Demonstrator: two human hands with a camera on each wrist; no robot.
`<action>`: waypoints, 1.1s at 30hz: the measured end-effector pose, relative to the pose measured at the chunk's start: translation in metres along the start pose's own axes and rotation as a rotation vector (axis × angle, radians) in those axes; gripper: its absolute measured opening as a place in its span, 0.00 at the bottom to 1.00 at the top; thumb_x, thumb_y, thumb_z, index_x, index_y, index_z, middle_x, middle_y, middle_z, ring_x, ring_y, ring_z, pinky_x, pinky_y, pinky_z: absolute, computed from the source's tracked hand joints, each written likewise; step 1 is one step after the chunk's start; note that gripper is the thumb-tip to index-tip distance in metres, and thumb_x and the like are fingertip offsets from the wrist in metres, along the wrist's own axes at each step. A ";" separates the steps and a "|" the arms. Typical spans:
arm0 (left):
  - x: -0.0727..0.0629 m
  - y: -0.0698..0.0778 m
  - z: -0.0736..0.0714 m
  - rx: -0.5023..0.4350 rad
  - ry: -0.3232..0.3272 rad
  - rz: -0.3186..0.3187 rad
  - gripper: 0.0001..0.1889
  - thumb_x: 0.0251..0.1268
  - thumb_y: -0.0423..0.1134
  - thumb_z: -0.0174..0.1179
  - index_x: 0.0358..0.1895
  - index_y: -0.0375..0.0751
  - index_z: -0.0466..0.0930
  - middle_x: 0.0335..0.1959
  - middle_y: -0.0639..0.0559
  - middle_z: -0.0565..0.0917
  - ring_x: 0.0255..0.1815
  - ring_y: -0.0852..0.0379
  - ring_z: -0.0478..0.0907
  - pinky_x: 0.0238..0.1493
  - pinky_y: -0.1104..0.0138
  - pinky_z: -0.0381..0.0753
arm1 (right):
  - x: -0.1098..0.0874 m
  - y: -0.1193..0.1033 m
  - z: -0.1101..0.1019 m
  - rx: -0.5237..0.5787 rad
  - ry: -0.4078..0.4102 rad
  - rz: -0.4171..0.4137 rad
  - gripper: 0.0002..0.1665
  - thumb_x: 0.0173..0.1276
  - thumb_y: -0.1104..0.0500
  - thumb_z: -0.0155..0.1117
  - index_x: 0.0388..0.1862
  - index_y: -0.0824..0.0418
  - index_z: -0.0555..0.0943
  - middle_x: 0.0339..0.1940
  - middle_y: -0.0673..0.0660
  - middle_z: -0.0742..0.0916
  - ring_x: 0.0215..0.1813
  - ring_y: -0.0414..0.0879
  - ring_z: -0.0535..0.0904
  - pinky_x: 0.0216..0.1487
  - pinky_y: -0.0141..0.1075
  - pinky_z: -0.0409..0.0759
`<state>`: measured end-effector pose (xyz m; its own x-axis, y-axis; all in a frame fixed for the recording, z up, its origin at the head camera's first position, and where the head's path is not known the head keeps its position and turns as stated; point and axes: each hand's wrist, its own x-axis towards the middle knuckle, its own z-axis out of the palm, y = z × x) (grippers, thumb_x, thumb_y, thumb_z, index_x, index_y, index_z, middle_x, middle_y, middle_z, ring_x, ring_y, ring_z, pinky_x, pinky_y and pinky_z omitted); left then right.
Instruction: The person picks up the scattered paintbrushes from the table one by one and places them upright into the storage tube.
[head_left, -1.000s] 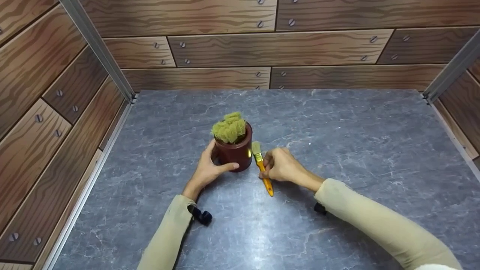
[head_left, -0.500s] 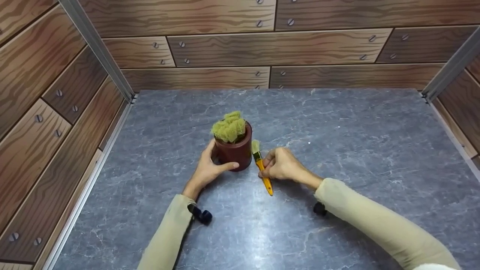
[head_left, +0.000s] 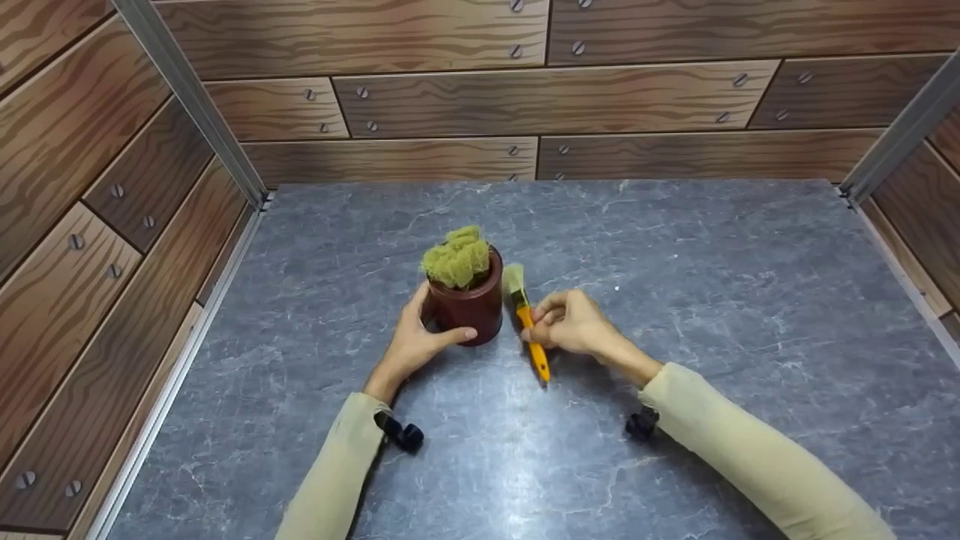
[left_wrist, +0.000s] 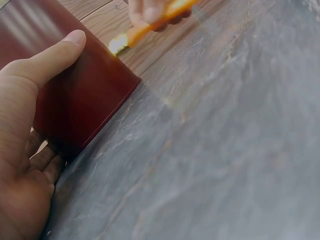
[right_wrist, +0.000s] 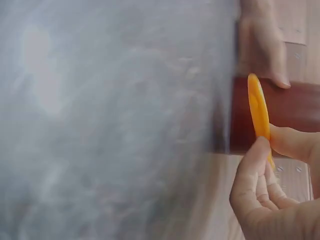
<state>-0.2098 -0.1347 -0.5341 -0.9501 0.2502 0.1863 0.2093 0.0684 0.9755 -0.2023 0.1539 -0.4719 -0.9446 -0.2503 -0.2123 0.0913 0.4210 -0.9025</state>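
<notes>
A dark red-brown plant pot with a tufted yellow-green artificial plant stands upright on the table. My left hand grips it from the left, thumb across the front and fingers round the far side; the left wrist view shows the thumb lying on the pot wall. To the pot's right, my right hand pinches a paintbrush by its orange handle. Its pale bristles point up and away, close to the pot's right side. In the right wrist view the handle sits between thumb and fingers, its bristles hidden.
The grey marbled table is bounded by wood-patterned panels at the back and sides, with metal corner posts. A small white speck lies right of the brush. Black wrist cameras hang below both sleeves.
The paintbrush bristles have moved up along the pot's right side and slightly away from it, with my right hand shifting a little to the right. My left hand keeps its grip on the pot.
</notes>
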 end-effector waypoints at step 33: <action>0.002 -0.002 -0.001 -0.030 -0.019 0.012 0.51 0.58 0.40 0.83 0.83 0.60 0.62 0.75 0.55 0.78 0.75 0.53 0.76 0.76 0.54 0.77 | -0.008 -0.097 -0.007 0.214 0.077 -0.609 0.12 0.71 0.68 0.74 0.52 0.69 0.89 0.49 0.73 0.90 0.48 0.47 0.91 0.57 0.42 0.91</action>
<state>-0.2122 -0.1351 -0.5359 -0.9428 0.2696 0.1960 0.2135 0.0367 0.9763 -0.2058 0.1210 -0.3797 -0.8659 -0.3233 0.3816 -0.4150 0.0386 -0.9090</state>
